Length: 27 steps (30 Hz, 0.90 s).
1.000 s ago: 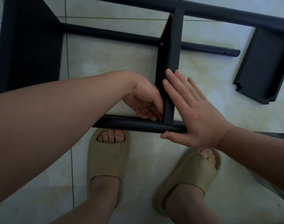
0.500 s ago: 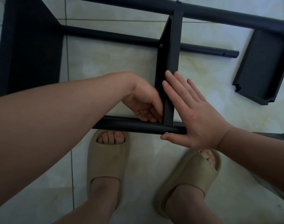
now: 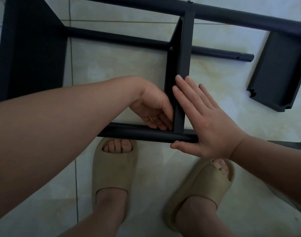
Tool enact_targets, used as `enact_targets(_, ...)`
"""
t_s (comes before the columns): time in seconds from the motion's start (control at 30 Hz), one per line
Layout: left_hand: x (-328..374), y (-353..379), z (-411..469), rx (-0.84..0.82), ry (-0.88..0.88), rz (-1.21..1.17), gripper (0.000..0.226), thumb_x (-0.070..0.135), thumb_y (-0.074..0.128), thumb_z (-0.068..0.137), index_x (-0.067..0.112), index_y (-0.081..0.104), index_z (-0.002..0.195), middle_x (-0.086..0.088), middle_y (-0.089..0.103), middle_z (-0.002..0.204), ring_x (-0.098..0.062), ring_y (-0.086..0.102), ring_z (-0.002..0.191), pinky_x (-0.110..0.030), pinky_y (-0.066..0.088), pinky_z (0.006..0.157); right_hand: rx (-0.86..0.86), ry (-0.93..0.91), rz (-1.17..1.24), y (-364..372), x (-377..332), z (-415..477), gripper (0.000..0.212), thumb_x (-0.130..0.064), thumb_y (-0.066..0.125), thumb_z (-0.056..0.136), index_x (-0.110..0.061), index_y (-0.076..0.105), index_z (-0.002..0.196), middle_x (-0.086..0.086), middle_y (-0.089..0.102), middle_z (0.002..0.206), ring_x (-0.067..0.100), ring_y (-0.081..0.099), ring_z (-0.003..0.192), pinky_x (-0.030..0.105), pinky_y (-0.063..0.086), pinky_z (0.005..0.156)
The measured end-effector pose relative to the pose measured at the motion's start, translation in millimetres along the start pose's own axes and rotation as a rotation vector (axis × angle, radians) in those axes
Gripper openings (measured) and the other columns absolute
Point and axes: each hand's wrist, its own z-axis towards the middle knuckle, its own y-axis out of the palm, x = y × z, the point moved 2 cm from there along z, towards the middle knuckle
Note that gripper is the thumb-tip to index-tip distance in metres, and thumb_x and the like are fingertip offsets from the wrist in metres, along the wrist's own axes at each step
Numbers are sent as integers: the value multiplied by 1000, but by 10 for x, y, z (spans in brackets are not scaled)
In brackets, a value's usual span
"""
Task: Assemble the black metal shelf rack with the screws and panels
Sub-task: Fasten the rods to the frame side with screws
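Observation:
The black rack lies on its side on the tiled floor. Its middle panel (image 3: 185,48) stands on edge between the far tube (image 3: 231,16) and the near tube (image 3: 137,132). My left hand (image 3: 153,106) is curled into the corner where this panel meets the near tube, fingertips against the panel's left face; anything between them is hidden. My right hand (image 3: 208,124) lies flat with straight fingers against the panel's right side, thumb touching the near tube. A screw head (image 3: 171,48) shows where the panel meets the lower back tube (image 3: 112,38).
A large black panel (image 3: 29,48) closes the rack's left end. Another black panel (image 3: 281,69) hangs from the far tube at the right, its lower corner on the floor. My feet in beige sandals (image 3: 115,168) (image 3: 202,190) stand just in front of the near tube.
Both hands stay at the same joint. The fingers of my left hand have shifted slightly in the corner.

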Motion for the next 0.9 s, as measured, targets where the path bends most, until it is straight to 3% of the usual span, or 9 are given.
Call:
enact_targets(0.27, -50, -25, -4, 6, -36, 70, 14, 13, 63, 91, 18, 69, 102, 2, 70, 94, -12, 64, 85, -26, 49, 79, 0, 3, 1, -8, -7, -2, 111, -71, 58, 85, 1, 17, 160, 17, 6, 169, 32, 1, 158, 59, 16, 124)
enact_targets(0.43, 3, -10, -15, 1, -1, 1, 15, 13, 56, 95, 15, 70, 101, 2, 70, 95, -12, 62, 84, -26, 47, 81, -7, 3, -4, -8, -4, -1, 111, -71, 57, 86, 0, 16, 160, 17, 5, 170, 32, 0, 158, 58, 15, 125)
enact_targets(0.6, -11, 1, 0, 24, -1, 27, 19, 13, 58, 95, 13, 67, 112, -1, 66, 104, -15, 59, 91, -27, 46, 83, -9, 6, -1, -12, -7, -2, 111, -71, 56, 86, 1, 16, 160, 17, 5, 170, 32, 0, 158, 59, 16, 125)
enact_targets(0.77, -27, 0, 5, 23, -35, 64, 15, 13, 61, 93, 17, 68, 106, 1, 69, 97, -14, 62, 89, -28, 48, 81, -9, 5, -3, -17, -10, 3, 110, -71, 55, 86, 1, 17, 160, 17, 5, 169, 32, 0, 158, 59, 16, 125)
enact_targets(0.9, -16, -24, -16, 15, -41, 75, 21, 11, 62, 93, 15, 67, 113, 0, 68, 100, -13, 61, 88, -28, 47, 83, -8, 6, 0, -15, -9, 7, 111, -71, 57, 86, 1, 17, 160, 17, 5, 170, 32, 0, 158, 59, 16, 124)
